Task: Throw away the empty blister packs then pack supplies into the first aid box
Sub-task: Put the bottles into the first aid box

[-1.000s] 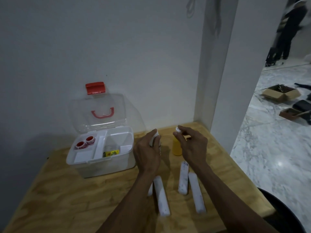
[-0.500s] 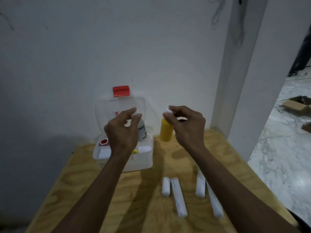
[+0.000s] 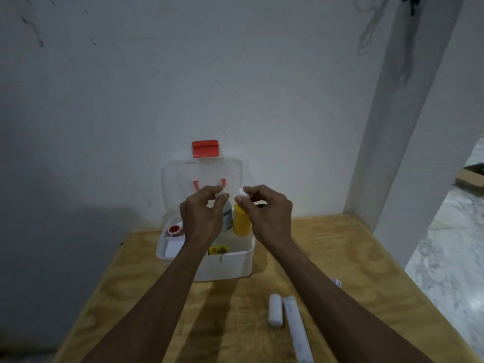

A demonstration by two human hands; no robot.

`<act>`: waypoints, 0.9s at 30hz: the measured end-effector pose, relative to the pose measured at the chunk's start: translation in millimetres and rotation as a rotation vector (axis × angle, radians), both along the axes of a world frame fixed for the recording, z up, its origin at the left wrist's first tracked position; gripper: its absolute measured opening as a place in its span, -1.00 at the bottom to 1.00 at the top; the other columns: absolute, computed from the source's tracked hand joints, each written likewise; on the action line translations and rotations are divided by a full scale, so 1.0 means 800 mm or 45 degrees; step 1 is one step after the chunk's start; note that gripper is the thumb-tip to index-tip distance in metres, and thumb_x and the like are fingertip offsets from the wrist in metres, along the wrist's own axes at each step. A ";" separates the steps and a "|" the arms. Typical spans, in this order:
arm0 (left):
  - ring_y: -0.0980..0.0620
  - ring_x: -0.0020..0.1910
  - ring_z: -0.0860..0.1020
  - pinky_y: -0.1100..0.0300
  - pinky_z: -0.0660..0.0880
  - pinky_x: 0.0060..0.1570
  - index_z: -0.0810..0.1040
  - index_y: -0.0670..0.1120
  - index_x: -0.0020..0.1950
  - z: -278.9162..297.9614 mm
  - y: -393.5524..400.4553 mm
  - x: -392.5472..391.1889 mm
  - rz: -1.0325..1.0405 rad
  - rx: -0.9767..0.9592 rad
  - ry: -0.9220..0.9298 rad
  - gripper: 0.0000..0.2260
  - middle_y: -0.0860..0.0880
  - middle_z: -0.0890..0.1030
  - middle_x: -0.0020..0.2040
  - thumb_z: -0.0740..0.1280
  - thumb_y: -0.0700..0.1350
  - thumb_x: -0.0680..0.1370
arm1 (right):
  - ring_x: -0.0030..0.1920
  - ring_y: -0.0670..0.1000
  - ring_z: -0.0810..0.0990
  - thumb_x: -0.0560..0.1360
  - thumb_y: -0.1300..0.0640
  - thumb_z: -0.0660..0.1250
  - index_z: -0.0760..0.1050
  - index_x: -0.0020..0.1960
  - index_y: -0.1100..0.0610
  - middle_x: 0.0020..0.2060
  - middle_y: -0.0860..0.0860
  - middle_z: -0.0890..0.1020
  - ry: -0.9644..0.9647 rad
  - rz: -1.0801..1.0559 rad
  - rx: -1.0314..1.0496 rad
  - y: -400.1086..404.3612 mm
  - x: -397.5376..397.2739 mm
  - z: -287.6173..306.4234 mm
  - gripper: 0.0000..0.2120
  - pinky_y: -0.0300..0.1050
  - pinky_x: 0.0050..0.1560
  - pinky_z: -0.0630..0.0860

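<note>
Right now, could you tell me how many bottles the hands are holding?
2: a white bottle in the left hand and a yellow bottle in the right hand, both above the open first aid box.

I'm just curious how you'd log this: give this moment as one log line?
left hand: holds white bottle | right hand: holds yellow bottle | both above open first aid box | rolls on table

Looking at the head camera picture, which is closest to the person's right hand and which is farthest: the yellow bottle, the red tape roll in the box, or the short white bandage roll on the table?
From the right hand:
1. Yellow bottle, held in that hand by its cap.
2. Red tape roll, in the box's left tray, past the left hand.
3. Short white bandage roll, lying on the table, nearest the camera.
</note>
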State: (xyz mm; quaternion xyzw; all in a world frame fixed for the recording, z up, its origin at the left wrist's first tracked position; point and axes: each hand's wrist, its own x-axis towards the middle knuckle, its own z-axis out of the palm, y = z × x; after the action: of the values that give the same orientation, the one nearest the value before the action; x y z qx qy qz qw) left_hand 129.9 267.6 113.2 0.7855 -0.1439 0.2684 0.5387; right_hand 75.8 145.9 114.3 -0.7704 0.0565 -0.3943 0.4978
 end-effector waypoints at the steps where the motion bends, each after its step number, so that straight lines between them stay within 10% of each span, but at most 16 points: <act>1: 0.00 -0.06 0.66 -0.10 0.59 0.06 0.69 -0.08 0.05 -0.005 -0.002 0.002 -0.004 0.022 0.016 -0.81 -0.02 0.72 -0.05 0.48 -0.09 0.47 | -0.16 -0.16 0.65 0.41 0.05 0.51 0.69 -0.01 0.06 -0.20 -0.14 0.68 0.006 0.004 -0.007 0.000 0.001 -0.005 -0.83 -0.01 -0.06 0.63; 27: 0.09 -0.10 0.65 0.25 0.57 -0.06 0.65 -0.15 -0.07 -0.031 0.002 0.022 -0.211 0.159 0.116 -0.90 -0.03 0.70 -0.08 0.48 -0.17 0.46 | -0.08 -0.06 0.62 0.45 -0.02 0.46 0.66 -0.03 0.03 -0.11 -0.06 0.72 0.197 -0.032 -0.209 -0.006 0.020 -0.060 -0.83 -0.07 -0.08 0.54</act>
State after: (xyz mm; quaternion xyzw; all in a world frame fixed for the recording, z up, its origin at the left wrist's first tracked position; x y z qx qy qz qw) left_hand 147.2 269.5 88.4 0.8144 -0.2001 0.1776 0.5149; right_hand 91.9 141.4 66.1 -0.8360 0.0719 -0.3430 0.4223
